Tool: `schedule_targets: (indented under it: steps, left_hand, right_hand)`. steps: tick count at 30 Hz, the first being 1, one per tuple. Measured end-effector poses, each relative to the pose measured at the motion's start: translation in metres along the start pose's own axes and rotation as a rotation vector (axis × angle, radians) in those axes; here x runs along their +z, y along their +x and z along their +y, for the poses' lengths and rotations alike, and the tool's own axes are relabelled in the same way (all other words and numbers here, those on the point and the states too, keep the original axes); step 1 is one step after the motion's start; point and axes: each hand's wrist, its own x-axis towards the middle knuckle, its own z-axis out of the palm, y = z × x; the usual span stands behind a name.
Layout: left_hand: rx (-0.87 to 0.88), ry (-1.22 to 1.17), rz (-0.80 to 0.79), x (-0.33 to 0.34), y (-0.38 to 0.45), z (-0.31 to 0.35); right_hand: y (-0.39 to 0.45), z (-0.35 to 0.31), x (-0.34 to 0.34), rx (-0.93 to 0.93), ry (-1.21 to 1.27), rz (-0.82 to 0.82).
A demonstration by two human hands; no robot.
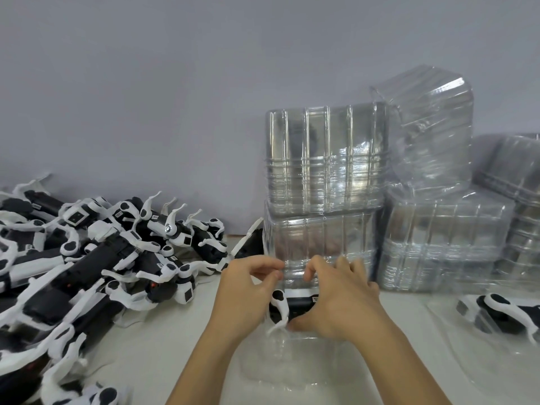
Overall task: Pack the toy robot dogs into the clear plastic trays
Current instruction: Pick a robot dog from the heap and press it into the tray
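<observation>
1. We see a heap of toy robot dogs (96, 258) on the table (175, 323) at left;
2. stacked trays (324, 182) stand behind our hands, more stacks (438, 244) to their right;
3. a packed dog (502, 317) lies far right.

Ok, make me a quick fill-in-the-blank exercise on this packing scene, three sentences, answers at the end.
1. The heap of loose toy dogs lies to the person's ____.
2. Both hands, left hand and right hand, work on one toy dog over a clear ____.
3. The stacks of empty trays stand against the ____.

Missing words: left; tray; wall
</observation>
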Motion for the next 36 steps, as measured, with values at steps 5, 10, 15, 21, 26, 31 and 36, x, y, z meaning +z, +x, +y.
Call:
schedule_targets:
  steps: [5,10,15,21,26,31,36]
  left_hand:
    - [0.016,0.008,0.011,0.0009,-0.0001,-0.0015]
    - [0.061,0.021,0.004,0.0030,-0.0010,-0.0011]
    - [0.066,0.046,0.008,0.0029,-0.0008,-0.0025]
    - [0.070,0.032,0.012,0.0024,-0.0016,-0.0030]
    - [0.066,0.047,0.011,0.0011,-0.0015,-0.0056]
    - [0.017,-0.028,0.043,-0.0010,-0.0031,-0.0012]
    - [-0.046,-0.131,0.098,-0.0041,-0.0026,-0.0067]
  right_hand:
    - [0.0016,0.0010,-0.0006,-0.008,0.007,-0.012]
    - [0.0027,0.0023,-0.0013,-0.030,0.018,-0.021]
    - [0.0035,0.0040,-0.0015,-0.045,0.022,-0.021]
    - [0.0041,0.0054,-0.0004,-0.052,0.028,-0.020]
    - [0.0049,0.0067,-0.0012,-0.061,0.034,-0.032]
    - [0.0048,0.0071,-0.0018,-0.070,0.031,-0.038]
    - [0.0036,0.0050,0.0001,-0.065,0.017,-0.052]
